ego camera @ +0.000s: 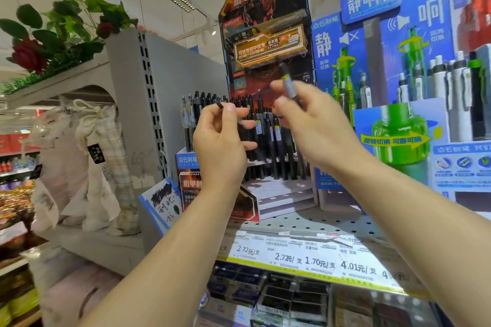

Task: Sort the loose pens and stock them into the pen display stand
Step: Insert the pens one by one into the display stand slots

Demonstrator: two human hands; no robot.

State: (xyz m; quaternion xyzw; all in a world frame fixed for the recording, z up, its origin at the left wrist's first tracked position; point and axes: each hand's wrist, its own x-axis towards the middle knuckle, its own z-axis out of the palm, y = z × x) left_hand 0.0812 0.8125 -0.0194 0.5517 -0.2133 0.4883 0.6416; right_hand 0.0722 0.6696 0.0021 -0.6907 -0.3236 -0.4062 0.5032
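Both forearms raised from 6 o'clock toward the red-and-black pen display stand [265, 34] at centre. Left hand [220, 141] held upright, palm turned inward, thumb and forefinger pinching a small black piece, perhaps a pen's end [220, 105], at 11 o'clock of the hand; remaining fingers loosely curled, pointing toward 3 o'clock. Right hand [316, 127] lifted slightly higher, thumb and first fingers [281, 86] closed round a black pen with a grey label [288, 82], blurred, tip end slanting up toward 11 o'clock. Hands near each other, not touching, a narrow gap between them.

Just behind the hands, black pens [268, 138] standing upright in the stand's stepped tiers; rear rows filled, lower front steps [281, 194] showing bare holes at 6 o'clock of the pens. Stand resting on a perforated metal shelf [345, 223], price-label strip [313, 257] along its front edge. At 3 o'clock, touching or just beside the stand, a blue display of white and green pens [425, 82]. At 9 o'clock, a grey slotted shelf upright [148, 93] near the stand's left side, cloth bags [87, 156] beyond it, artificial roses [53, 32] on top. Open room only in front of the stand, above the shelf edge.
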